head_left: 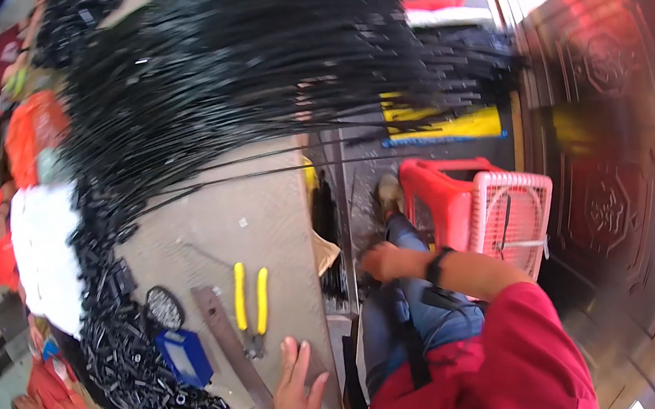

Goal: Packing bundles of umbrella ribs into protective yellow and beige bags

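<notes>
The left hand (297,392) lies flat and open on the near edge of the pale worktable (255,218), fingers spread upward, gripping nothing. Just beyond its fingertips lie the yellow-handled metal cutters (252,305), and touching them on the left, a long flat grey metal bar (230,347) slants across the tabletop. Further left of that hand sits a small blue plastic box (183,355); what it holds cannot be made out. Next to the box is a small round coil of black wire (165,307).

The right hand (384,261), with a black wristband (435,266) on its wrist, reaches down past the table's edge toward the space beside the person's blue-jeaned knee; the fingers curl loosely, but whether they grip anything cannot be told. Just beyond that hand stands a red plastic stool (442,198) with a pink plastic mesh basket (510,215) against it; a thin black strand hangs across the mesh.

Far above both hands, a big sheaf of long black cable ties (239,58) fans over the table. A heap of small black plastic pieces (133,363) runs along the left hand's far side.
</notes>
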Motion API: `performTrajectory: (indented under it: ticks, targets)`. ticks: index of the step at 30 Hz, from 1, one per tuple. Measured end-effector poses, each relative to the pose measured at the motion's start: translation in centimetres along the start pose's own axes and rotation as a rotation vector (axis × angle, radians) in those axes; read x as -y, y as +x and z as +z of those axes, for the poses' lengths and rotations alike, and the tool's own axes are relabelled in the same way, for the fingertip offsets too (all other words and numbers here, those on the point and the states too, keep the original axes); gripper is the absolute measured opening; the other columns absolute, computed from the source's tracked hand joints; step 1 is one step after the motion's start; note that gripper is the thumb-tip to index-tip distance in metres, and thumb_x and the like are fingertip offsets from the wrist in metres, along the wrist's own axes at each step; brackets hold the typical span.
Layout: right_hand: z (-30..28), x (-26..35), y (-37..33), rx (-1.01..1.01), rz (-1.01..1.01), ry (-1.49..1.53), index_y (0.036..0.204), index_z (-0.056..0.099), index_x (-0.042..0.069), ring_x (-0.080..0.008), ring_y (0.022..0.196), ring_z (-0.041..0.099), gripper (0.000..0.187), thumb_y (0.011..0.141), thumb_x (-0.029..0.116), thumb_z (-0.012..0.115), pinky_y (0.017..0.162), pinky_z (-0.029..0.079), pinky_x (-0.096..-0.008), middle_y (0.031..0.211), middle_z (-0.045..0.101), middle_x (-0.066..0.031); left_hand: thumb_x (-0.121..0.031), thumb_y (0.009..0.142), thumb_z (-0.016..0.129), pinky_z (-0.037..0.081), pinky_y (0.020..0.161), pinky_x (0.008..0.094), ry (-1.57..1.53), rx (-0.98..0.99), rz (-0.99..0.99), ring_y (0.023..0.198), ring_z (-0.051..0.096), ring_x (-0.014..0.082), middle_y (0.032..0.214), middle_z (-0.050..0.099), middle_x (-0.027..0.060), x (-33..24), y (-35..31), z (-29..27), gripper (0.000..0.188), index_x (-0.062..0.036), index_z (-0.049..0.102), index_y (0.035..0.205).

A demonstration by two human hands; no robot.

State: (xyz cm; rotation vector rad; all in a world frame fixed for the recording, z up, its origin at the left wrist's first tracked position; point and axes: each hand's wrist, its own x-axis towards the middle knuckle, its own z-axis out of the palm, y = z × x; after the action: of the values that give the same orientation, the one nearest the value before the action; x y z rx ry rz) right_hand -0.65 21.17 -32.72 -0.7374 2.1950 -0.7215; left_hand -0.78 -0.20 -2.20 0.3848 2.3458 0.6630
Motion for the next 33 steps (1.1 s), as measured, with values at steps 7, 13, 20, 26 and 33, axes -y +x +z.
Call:
performTrajectory:
  ticks: [7, 13, 20, 26, 33]
  targets:
    - [-13.9, 10.6, -12.7, 0.273, 0.074, -0.062, 0.095, 0.057, 0.005, -0.0300, 0.082, 0.059, 0.034, 0.071, 0.029, 0.060, 0.064, 0.047, -0.0429, 0.082, 0.061, -0.0129, -0.010, 0.078, 0.058, 0.026, 0.101, 0.0350, -0.202, -0.197, 0.182, 0.126, 0.027, 0.0334, 0.134, 0.029, 0.0200, 2.0, -1.0, 0.0, 0.053, -0.0005, 0.038, 0.125]
    - [-25.4, 24.1, -13.4, -0.069, -0.221, 0.129, 0.098, 0.057, 0.007, -0.0251, 0.077, 0.059, 0.029, 0.077, 0.028, 0.059, 0.062, 0.046, -0.0360, 0.083, 0.060, -0.0095, -0.014, 0.078, 0.057, 0.029, 0.099, 0.0351, -0.193, -0.327, 0.242, 0.123, 0.032, 0.0317, 0.132, 0.034, 0.0193, 2.9, -1.8, 1.8, 0.047, -0.0017, 0.042, 0.121]
    - [-26.5, 34.8, -12.4, 0.171, -0.461, 0.088, 0.101, 0.055, 0.007, -0.0233, 0.078, 0.058, 0.025, 0.079, 0.019, 0.058, 0.067, 0.045, -0.0335, 0.087, 0.058, -0.0088, -0.016, 0.077, 0.057, 0.042, 0.085, 0.0374, -0.265, -0.525, 0.223, 0.105, 0.049, 0.0316, 0.116, 0.049, 0.0159, 0.2, -8.9, -0.2, 0.041, -0.0019, 0.046, 0.113]
    - [-21.9, 37.0, -10.9, 0.526, -0.517, 0.034, 0.096, 0.057, 0.005, -0.0250, 0.080, 0.058, 0.021, 0.079, 0.017, 0.058, 0.067, 0.046, -0.0334, 0.086, 0.058, -0.0100, -0.018, 0.078, 0.057, 0.044, 0.083, 0.0344, -0.416, -0.688, 0.006, 0.102, 0.051, 0.0319, 0.113, 0.052, 0.0163, 0.5, -16.8, 0.6, 0.040, -0.0052, 0.048, 0.115]
    - [-20.2, 38.3, -6.5, 0.652, -0.567, -0.042, 0.092, 0.058, 0.004, -0.0245, 0.070, 0.059, 0.018, 0.076, 0.012, 0.060, 0.062, 0.046, -0.0310, 0.081, 0.059, -0.0112, -0.027, 0.079, 0.057, 0.043, 0.083, 0.0353, -0.964, -0.747, -0.086, 0.096, 0.054, 0.0323, 0.106, 0.057, 0.0154, -1.8, -23.5, 4.7, 0.042, -0.0065, 0.051, 0.115]
